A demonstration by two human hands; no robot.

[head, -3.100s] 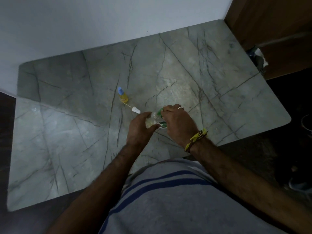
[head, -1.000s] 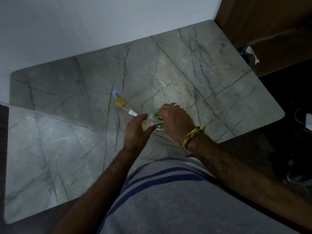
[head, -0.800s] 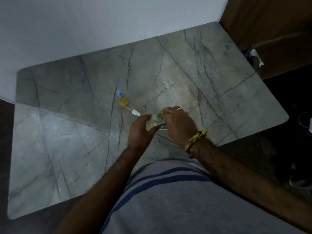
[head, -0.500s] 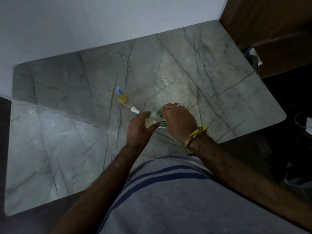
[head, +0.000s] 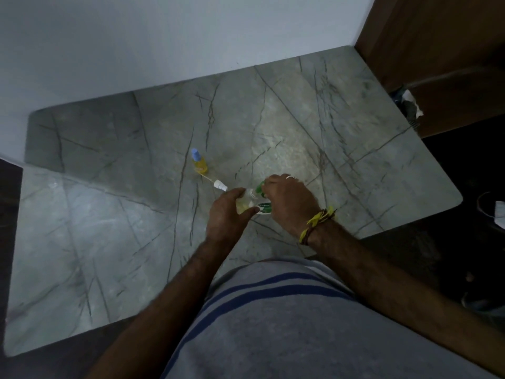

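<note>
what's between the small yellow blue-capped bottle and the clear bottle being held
A white nozzle cap with a thin tube lies on the marble table; head view.

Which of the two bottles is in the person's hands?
The clear bottle with the green label, gripped by the left hand and the right hand. The small yellow bottle with the blue cap stands apart, untouched.

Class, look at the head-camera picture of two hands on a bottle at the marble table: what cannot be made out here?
Head view: the clear bottle is mostly covered by the left hand and right hand; its top is hidden under the right fingers.
Head view: the green label has lettering too small and blurred to read.
Head view: a white object is cut off by the right frame edge.
</note>
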